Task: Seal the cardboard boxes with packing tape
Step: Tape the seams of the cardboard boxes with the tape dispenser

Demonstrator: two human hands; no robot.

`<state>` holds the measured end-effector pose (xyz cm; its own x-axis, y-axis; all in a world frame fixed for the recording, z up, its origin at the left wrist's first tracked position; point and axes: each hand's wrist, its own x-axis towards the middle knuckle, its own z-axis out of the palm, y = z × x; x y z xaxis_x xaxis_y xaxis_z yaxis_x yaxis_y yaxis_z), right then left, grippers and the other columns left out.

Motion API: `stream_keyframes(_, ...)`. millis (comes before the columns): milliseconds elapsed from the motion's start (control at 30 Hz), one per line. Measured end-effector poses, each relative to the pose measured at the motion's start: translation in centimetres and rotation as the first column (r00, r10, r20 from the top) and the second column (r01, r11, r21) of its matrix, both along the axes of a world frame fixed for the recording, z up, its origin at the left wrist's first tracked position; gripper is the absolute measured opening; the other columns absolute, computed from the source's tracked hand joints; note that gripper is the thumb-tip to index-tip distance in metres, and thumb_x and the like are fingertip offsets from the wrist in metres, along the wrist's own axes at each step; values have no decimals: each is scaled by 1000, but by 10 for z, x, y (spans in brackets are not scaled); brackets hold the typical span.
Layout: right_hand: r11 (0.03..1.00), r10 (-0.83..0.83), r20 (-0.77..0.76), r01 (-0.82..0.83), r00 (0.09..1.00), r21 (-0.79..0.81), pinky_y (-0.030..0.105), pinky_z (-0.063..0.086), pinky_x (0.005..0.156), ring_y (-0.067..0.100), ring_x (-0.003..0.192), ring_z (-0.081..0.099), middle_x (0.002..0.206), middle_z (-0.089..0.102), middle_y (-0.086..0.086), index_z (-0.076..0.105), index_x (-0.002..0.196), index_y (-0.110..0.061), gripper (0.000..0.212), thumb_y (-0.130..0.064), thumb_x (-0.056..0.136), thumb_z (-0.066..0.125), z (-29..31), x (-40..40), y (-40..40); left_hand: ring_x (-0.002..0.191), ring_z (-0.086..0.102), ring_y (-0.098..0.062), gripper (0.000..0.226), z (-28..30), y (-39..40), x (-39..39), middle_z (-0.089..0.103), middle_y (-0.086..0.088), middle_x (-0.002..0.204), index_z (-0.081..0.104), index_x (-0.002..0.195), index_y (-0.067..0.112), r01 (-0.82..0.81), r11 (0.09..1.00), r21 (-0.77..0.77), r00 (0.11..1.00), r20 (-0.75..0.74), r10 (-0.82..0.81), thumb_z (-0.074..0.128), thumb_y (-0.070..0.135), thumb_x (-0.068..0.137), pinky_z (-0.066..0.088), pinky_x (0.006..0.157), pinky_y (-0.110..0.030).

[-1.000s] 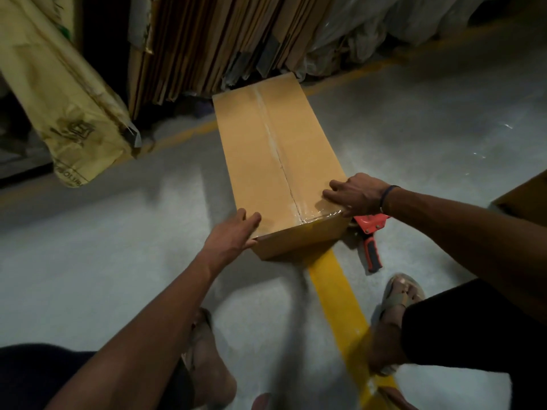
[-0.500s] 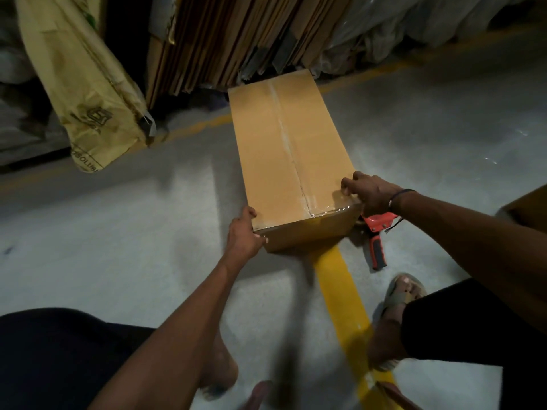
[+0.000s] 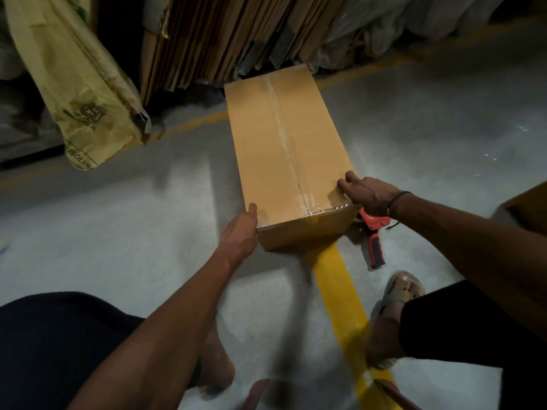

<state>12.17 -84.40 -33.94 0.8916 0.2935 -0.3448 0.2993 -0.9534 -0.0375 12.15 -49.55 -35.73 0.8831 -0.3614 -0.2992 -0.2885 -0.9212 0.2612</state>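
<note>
A long cardboard box (image 3: 284, 149) lies on the concrete floor (image 3: 429, 119), its near end over a yellow floor line (image 3: 337, 288) and its far end close to flattened cardboard sheets (image 3: 225, 37) stacked upright. Clear tape (image 3: 281, 134) runs the length of its top seam and folds glossy over the near edge, so this face looks sealed. The left hand (image 3: 239, 235) presses flat against the near left corner with the thumb on the top edge, the fingers themselves hidden behind the hand. The right hand (image 3: 367, 193) rests on the near right edge, its fingers (image 3: 344, 180) curled on the top face. The step in hand seems to be shifting or turning the box; it would go best with both hands kept low on opposite corners, sliding it evenly and clear of the red tape dispenser (image 3: 374, 235) lying just beside its right corner. A yellow sack (image 3: 74, 84) hangs well off to the left.
</note>
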Motion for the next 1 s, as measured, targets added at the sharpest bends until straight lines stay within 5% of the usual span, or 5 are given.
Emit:
stream_keyframes(400, 968, -236, -45, 239, 971, 73, 44, 55, 91, 33, 101, 60, 126, 48, 16, 49, 128, -10, 36, -7, 96, 64, -3, -3, 9, 98, 65, -36, 58, 14, -21, 1, 62, -18, 110, 41, 127, 4, -156, 987, 28, 979, -129, 158, 74, 38, 94, 52, 74, -40)
stream_keyframes(600, 966, -233, -76, 240, 970, 98, 46, 57, 90, 32, 98, 60, 129, 43, 15, 42, 134, -15, 48, -12, 94, 68, -1, -4, 19, 101, 69, -33, 46, 14, -25, -5, 66, -21, 114, 40, 132, 0, -18, 965, 263, 1000, 12, 16, 58, -10, 91, 54, 79, -37)
stream_keyframes(767, 922, -357, -127, 371, 926, 113, 47, 57, 93, 36, 104, 59, 135, 39, 17, 43, 135, -15, 63, -18, 84, 81, 5, 3, 18, 104, 67, -35, 48, 17, -31, 1, 66, -20, 118, 41, 130, 0, -111, 985, 134, 990, -67, 121, 71, 18, 97, 50, 75, -36)
stream_keyframes(900, 756, -578, -186, 607, 794, 243, 49, 55, 100, 44, 116, 57, 144, 31, 20, 27, 150, -14, 125, -54, 55, 98, 11, 1, 28, 112, 64, -40, 117, 16, -40, 0, 63, -19, 125, 26, 146, -2, -422, 905, -54, 904, -94, 417, 66, 82, 76, 57, 87, -44)
stream_keyframes(1000, 511, -776, -246, 808, 581, 293, 54, 51, 104, 46, 128, 50, 145, 38, 22, 21, 151, -11, 141, -76, 47, 90, 1, 0, 45, 132, 53, -42, 156, 13, -66, -4, 50, -28, 145, 4, 157, -2, -657, 735, -170, 754, -187, 630, 75, 90, 52, 52, 102, -49)
